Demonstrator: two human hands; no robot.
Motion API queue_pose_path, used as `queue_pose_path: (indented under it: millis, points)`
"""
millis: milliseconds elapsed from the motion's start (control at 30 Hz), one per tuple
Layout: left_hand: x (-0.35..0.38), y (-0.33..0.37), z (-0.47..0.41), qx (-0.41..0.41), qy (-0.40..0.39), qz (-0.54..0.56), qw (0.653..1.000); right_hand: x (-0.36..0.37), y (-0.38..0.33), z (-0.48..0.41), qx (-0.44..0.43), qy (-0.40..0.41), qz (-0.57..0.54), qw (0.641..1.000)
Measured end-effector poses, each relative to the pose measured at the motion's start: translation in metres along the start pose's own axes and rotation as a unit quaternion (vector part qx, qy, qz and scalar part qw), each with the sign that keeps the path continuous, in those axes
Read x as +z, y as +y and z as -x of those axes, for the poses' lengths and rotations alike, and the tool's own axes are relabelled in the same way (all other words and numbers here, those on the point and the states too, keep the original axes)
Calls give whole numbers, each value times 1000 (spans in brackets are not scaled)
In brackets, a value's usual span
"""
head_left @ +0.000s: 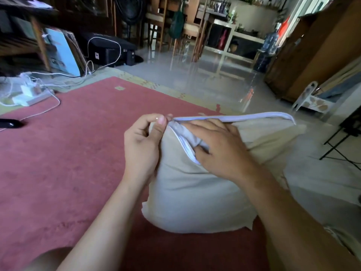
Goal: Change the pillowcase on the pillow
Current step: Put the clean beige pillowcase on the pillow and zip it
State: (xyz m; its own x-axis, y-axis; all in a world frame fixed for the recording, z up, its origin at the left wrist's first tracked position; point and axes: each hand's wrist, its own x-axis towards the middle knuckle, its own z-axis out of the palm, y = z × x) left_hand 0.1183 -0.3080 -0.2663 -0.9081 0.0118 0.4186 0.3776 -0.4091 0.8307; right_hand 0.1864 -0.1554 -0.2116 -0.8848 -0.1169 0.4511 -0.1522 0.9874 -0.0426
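Note:
A beige pillow (pixel 195 192) in its pillowcase stands upright on the red carpet in front of me. A white zipper edge (pixel 244 118) runs along the top of the case, partly open at its left end. My left hand (pixel 142 145) pinches the top left corner of the case at the zipper end between thumb and fingers. My right hand (pixel 218 147) lies over the upper part of the pillow, its fingers curled around the fabric beside the opening.
The red carpet (pixel 68 143) covers the floor around me. A white power strip with chargers and cables (pixel 31 92) lies at the far left. Dark furniture and chairs stand at the back, a wooden cabinet (pixel 312 55) at the right.

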Motion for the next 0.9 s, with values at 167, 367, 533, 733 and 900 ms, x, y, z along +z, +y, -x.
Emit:
queue_pose_path:
  millis: [167, 367, 533, 733, 900]
  points:
    - [-5, 6, -10, 18, 71, 0, 997, 12, -16, -9, -11, -110, 121, 986]
    - [-16, 4, -13, 9, 112, 23, 993, 12, -28, -25, -16, -245, 95, 965]
    - [-24, -3, -16, -6, 111, -41, 993, -24, 11, -2, 1, -156, -90, 984]
    - [-1, 11, 4, 55, 0, -249, 967, -30, 53, 40, 26, -26, 5, 999]
    - [43, 22, 52, 142, -159, -557, 803, -14, 45, 51, 39, 50, 69, 996]
